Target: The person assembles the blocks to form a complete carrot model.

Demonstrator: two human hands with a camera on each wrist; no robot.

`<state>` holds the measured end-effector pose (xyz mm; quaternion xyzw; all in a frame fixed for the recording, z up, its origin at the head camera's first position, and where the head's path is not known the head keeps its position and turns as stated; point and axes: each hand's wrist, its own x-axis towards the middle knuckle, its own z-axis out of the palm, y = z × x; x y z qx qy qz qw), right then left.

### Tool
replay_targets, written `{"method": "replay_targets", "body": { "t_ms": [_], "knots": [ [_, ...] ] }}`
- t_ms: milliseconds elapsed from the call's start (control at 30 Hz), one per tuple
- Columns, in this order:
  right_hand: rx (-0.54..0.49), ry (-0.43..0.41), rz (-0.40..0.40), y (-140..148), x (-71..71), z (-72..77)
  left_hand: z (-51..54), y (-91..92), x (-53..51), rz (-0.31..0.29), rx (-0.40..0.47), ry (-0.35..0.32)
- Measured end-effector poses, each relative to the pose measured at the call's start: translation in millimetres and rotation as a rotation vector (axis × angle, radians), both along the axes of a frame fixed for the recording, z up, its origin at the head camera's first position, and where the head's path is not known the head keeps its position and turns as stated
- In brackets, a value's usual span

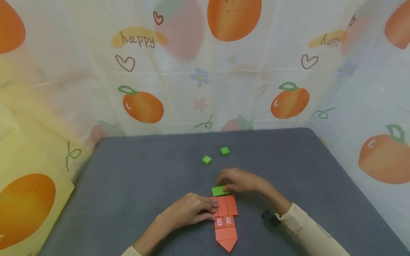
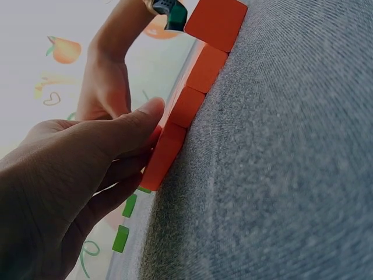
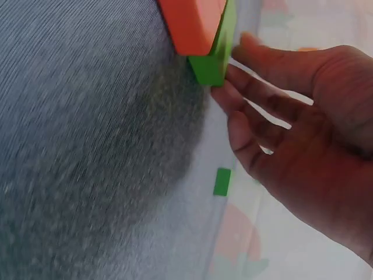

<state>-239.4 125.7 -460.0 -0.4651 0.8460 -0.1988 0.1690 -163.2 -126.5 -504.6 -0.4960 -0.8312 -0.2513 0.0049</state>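
Orange-red blocks [image 1: 225, 233] lie fitted together on the grey table, two of them lettered B and R, with a pointed end towards me. A green rectangular block [image 1: 219, 191] sits against their far end. My left hand [image 1: 189, 210] rests its fingers and thumb on the left side of the orange blocks. With thumb and fingers, my right hand [image 1: 241, 180] pinches the green block at its far right. In the right wrist view, the green block [image 3: 211, 69] is beside an orange block [image 3: 192, 26], the fingertips at its end.
Farther back on the table are a green lettered block [image 1: 206, 159] and another small green block [image 1: 225, 151]. A dark strapped device [image 1: 271, 218] is at the right wrist. A fruit-print curtain [image 1: 179, 89] hangs behind the table [image 1: 137, 170].
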Motion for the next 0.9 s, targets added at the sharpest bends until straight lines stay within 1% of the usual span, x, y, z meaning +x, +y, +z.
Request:
{"method": "replay_targets", "body": {
  "t_ms": [67, 200, 467, 767, 900],
  "knots": [
    [0.01, -0.004, 0.003, -3.0, 0.3, -0.3, -0.8, 0.0, -0.1, -0.001, 0.004, 0.011],
    [0.016, -0.016, 0.001, -6.2, 2.4, 0.0, -1.3, -0.2, -0.2, -0.001, 0.007, 0.011],
    [0.014, -0.039, -0.012, -10.4, 4.0, -1.3, 1.6, -1.9, -0.1, 0.005, -0.019, -0.044],
    [0.029, -0.02, 0.022, -15.6, 4.3, -0.3, 1.7, -3.1, 0.5, 0.006, -0.022, -0.036],
    [0.043, -0.028, 0.011, -15.8, 3.2, 0.8, 1.3, -3.3, 0.3, 0.005, -0.022, -0.02]
  ]
}}
